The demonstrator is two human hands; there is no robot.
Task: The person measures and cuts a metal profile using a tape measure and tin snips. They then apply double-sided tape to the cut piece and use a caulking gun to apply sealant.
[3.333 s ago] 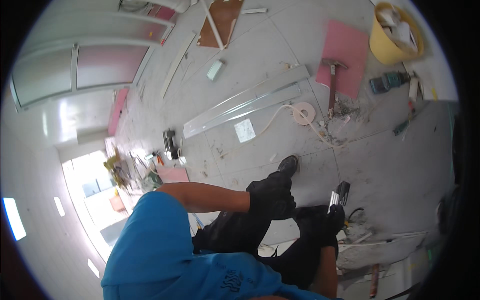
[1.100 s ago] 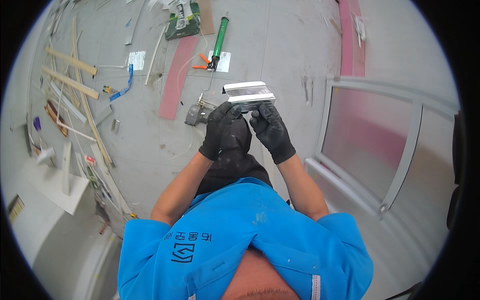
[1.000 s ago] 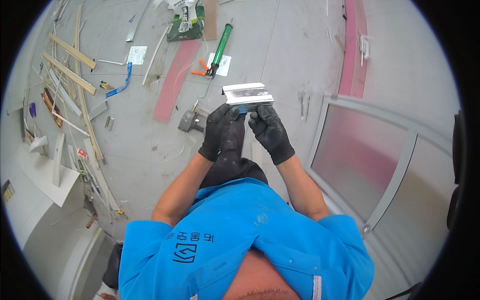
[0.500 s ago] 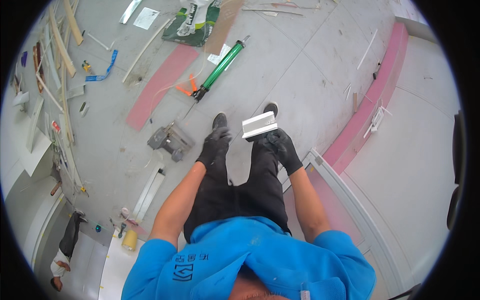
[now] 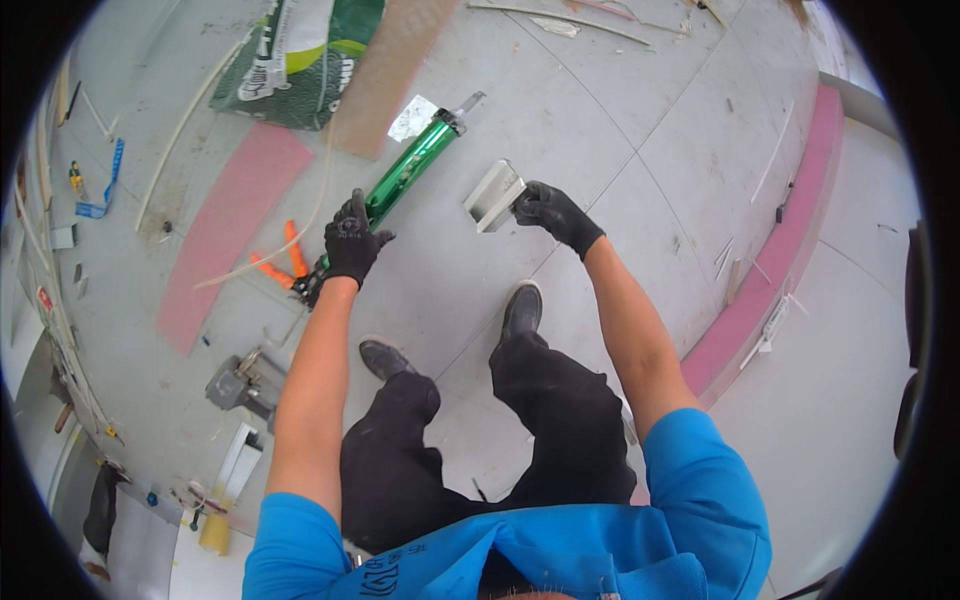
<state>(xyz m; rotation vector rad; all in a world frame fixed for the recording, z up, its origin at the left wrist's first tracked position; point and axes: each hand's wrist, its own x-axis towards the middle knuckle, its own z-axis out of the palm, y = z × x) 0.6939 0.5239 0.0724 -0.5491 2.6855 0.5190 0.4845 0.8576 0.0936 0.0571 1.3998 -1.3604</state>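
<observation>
A green caulking gun (image 5: pixel 413 160) with a black end and orange handles lies on the floor ahead of me to the left. My left hand (image 5: pixel 352 240), in a black glove, is at the rear part of its barrel and hides some of it. The thumb sticks out to the side and the fingers stretch forward; whether they touch the barrel is hard to tell. My right hand (image 5: pixel 555 214), gloved too, grips the edge of a short white channel-shaped piece of metal profile (image 5: pixel 494 196), held out in front of me.
Beside the gun lie a pink strip (image 5: pixel 235 235), a brown board (image 5: pixel 390 70) and a green-and-white bag (image 5: pixel 300 70). A grey power tool (image 5: pixel 240 383) stands left of my feet. Long trim strips (image 5: pixel 55 290) are piled far left. A raised pink edge (image 5: pixel 770 265) curves along the right.
I have bent and come nearer to the gun. My left hand has moved forward to its barrel. The right hand has carried the metal profile piece forward, and its angle has changed.
</observation>
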